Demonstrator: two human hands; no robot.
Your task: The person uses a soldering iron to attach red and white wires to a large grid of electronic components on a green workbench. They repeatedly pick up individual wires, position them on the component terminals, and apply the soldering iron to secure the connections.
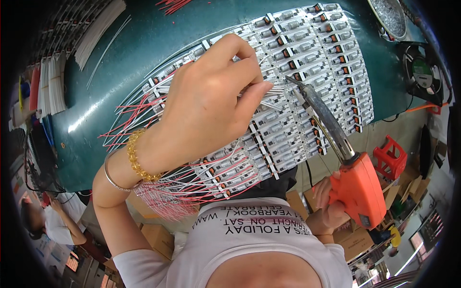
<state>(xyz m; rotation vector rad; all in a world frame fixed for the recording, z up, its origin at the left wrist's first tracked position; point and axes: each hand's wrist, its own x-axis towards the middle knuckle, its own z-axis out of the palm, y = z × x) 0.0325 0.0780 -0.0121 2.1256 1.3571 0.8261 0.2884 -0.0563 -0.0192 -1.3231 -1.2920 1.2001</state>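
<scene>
A large sheet of small circuit boards [343, 62], with rows of black, orange and silvery parts, lies on the green table. My left hand [206, 101] is over its middle, thumb and fingers closed in a pinch on thin white wires [272, 92]. My right hand [329, 199] wraps round the handle of a red soldering gun [362, 189]. Its long metal tip points up and left, ending close to the wire ends; whether it touches a board cannot be told. Red and white wires [168, 194] fan out from the sheet's left side. The palm hides part of the boards.
A round metal dish [391, 21] of shiny bits and a black fan [422, 72] are at the far right. Bundled white wires [96, 36] and red wires [174, 6] lie at the back. A red stool [391, 156] and boxes stand below; another person [60, 221] sits left.
</scene>
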